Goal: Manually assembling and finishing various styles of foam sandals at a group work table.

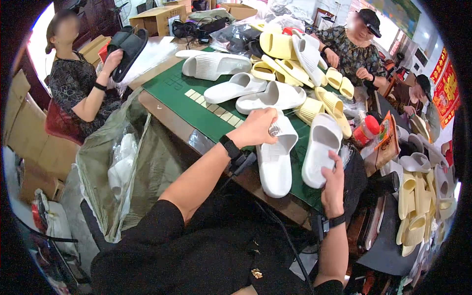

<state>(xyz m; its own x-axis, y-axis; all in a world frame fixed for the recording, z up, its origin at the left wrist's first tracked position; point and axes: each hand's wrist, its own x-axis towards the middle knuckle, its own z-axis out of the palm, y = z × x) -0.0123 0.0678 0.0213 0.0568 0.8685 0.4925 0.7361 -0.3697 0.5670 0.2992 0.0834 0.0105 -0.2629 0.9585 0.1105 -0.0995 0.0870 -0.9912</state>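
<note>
Two light grey slide slippers lie side by side at the near edge of a green cutting mat (pixel 164 83). My left hand (pixel 256 129) is closed at the strap end of the left slipper (pixel 276 169). A small crumpled, shiny bit shows at its fingertips, too small to name. My right hand (pixel 333 184) grips the heel of the right slipper (pixel 320 147), with fingers over the sole's edge. Beyond them lie more grey slippers (pixel 278 96) and a heap of yellow slippers (pixel 275 46).
A red-lidded jar (pixel 366 129) and an orange packet (pixel 386 140) stand on the right, near piled yellow slippers (pixel 415 196). An open sack (pixel 160 172) is at left. One person holds black slippers (pixel 130 51); others sit at far right. A cable (pixel 285 228) hangs before me.
</note>
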